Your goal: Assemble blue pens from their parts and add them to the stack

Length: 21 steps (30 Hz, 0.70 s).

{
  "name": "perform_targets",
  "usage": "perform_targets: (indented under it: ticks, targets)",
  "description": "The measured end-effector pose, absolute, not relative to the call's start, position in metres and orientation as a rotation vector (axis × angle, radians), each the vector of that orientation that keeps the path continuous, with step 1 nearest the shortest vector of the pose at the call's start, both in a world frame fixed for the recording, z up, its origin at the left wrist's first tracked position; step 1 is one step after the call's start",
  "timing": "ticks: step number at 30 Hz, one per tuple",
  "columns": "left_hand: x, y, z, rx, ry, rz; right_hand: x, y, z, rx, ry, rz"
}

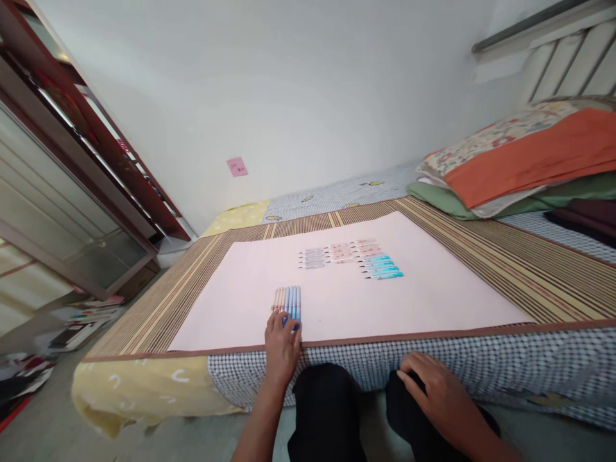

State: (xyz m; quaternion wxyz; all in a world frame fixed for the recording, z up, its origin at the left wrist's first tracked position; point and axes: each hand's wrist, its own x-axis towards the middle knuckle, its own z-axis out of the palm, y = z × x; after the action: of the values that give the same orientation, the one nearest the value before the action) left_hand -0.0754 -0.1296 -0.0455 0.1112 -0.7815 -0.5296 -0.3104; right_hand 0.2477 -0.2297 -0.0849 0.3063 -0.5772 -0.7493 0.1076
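On a pale pink sheet [346, 308] lies a close row of pens, with light-blue pens [292, 300] on the right and peach pens [279, 299] on the left. My left hand [282, 343] is at their near ends, fingers bent and closed around the lower part of the blue pens. The fingers hide some of the near ends. My right hand [433, 388] rests over my dark-clothed right knee, fingers laid along it and holding nothing. Farther back lie grey pens [312, 258], pink-patterned pens [341, 252] and turquoise pens [382, 266] in grouped rows.
The sheet lies on a striped mat [144, 308] over a bed with a checked cover [481, 359]. Folded bedding and a pillow [534, 151] are piled at the right. A pink note [237, 167] is on the white wall. A glass-panelled door [62, 205] stands left.
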Motion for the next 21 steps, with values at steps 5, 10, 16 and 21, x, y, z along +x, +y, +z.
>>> perform_targets:
  ticks: [5, 10, 16, 21]
  targets:
    - [-0.076, -0.130, -0.048, -2.295, -1.560, -0.925, 0.248, -0.230, -0.085, -1.537, -1.990, 0.306]
    - [-0.079, -0.133, -0.048, -2.280, -1.574, -1.015, 0.248, -0.231, -0.084, -1.537, -1.981, 0.306]
    - [-0.084, -0.167, -0.050, -2.102, -1.647, -1.374, 0.248, -0.230, -0.086, -1.528, -1.973, 0.291]
    - [-0.074, -0.225, -0.076, -2.400, -1.979, -1.439, 0.248, -0.229, -0.085, -1.519, -1.969, 0.267]
